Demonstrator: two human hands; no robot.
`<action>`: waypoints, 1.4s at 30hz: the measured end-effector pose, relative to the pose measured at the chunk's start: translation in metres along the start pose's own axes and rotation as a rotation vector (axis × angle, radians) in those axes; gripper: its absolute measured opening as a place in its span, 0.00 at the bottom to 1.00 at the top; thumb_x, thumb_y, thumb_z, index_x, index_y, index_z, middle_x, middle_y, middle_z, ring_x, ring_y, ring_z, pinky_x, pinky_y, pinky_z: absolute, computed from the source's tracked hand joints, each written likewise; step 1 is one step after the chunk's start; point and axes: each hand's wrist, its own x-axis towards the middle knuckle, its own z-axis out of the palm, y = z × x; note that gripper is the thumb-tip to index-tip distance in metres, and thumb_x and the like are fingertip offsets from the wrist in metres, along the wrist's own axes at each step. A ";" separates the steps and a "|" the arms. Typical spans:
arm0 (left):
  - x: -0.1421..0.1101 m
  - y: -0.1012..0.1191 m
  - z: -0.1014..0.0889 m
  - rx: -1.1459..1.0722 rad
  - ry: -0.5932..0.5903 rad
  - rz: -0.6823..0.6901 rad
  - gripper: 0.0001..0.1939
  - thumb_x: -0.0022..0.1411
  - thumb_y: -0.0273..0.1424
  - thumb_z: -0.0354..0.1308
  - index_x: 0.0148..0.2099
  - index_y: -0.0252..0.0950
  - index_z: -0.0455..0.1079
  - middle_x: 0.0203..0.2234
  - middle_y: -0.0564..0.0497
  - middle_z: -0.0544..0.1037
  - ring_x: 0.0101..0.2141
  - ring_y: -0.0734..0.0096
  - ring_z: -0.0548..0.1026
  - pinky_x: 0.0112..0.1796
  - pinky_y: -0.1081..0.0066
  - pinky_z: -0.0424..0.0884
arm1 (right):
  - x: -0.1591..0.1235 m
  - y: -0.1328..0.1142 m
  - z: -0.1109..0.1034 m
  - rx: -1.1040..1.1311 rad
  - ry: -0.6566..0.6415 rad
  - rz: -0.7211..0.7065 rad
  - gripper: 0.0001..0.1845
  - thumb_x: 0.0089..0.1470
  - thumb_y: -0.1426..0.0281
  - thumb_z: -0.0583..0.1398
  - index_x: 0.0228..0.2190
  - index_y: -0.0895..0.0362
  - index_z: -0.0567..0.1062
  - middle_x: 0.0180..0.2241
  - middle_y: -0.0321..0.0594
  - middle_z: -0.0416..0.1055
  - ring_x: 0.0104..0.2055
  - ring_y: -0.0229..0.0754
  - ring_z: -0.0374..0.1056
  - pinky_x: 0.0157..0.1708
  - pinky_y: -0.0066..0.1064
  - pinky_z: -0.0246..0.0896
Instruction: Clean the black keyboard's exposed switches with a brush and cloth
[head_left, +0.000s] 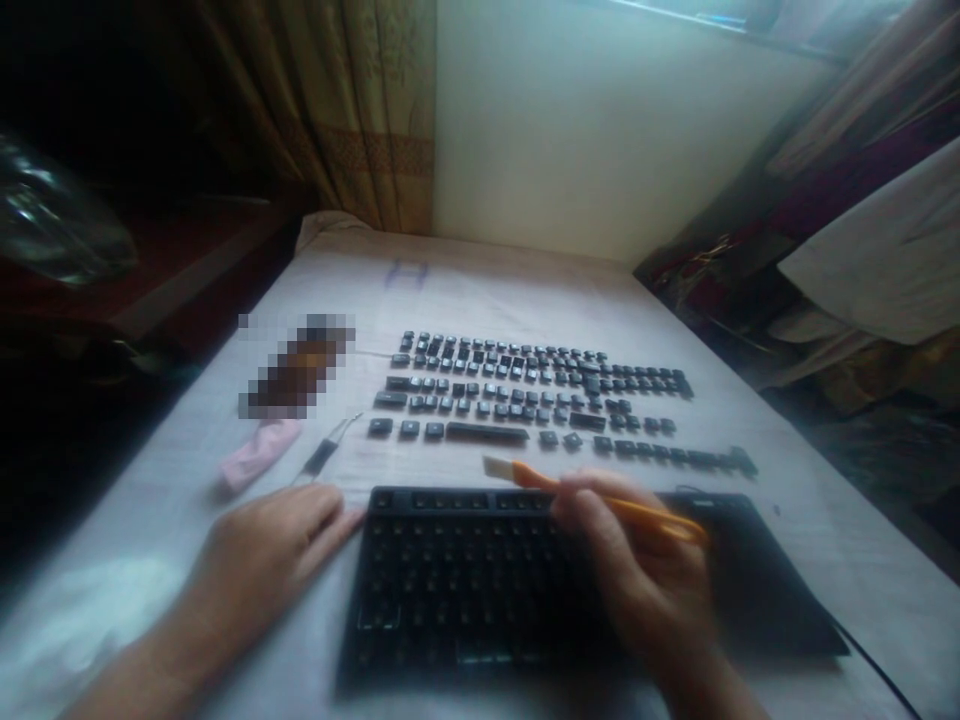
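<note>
Your right hand (645, 555) pinches a brush (536, 479) above the keyboard (450, 570); your left hand (274, 535) curls half-open at its far-left corner, hold unclear.

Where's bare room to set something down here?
Widest: the pale cloth between the rows of small black keycaps and the pale wall. A smaller patch: right of the flat black keyboard. Crowded: around the pink fabric strip, and between keycaps and keyboard, by the orange-handled brush.
</note>
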 end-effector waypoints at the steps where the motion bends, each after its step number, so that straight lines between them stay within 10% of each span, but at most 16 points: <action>1: 0.000 0.000 0.000 0.003 0.002 0.003 0.23 0.71 0.46 0.46 0.27 0.41 0.66 0.20 0.56 0.73 0.22 0.73 0.71 0.27 0.69 0.57 | 0.000 0.001 -0.003 0.000 -0.031 -0.005 0.05 0.61 0.72 0.62 0.37 0.53 0.80 0.27 0.35 0.81 0.26 0.40 0.79 0.27 0.27 0.78; 24: 0.000 0.005 -0.002 0.098 0.025 0.024 0.23 0.72 0.44 0.45 0.28 0.40 0.67 0.21 0.55 0.74 0.23 0.70 0.72 0.28 0.67 0.58 | -0.007 0.011 -0.011 -0.063 -0.148 -0.273 0.11 0.53 0.82 0.59 0.32 0.55 0.77 0.24 0.37 0.77 0.23 0.39 0.73 0.23 0.29 0.70; 42: -0.003 0.005 -0.003 0.088 0.033 0.005 0.23 0.72 0.46 0.45 0.28 0.41 0.66 0.21 0.57 0.73 0.23 0.72 0.72 0.27 0.68 0.58 | -0.013 0.016 -0.013 -0.091 -0.061 -0.199 0.13 0.57 0.81 0.58 0.37 0.54 0.78 0.27 0.35 0.79 0.27 0.39 0.77 0.28 0.27 0.74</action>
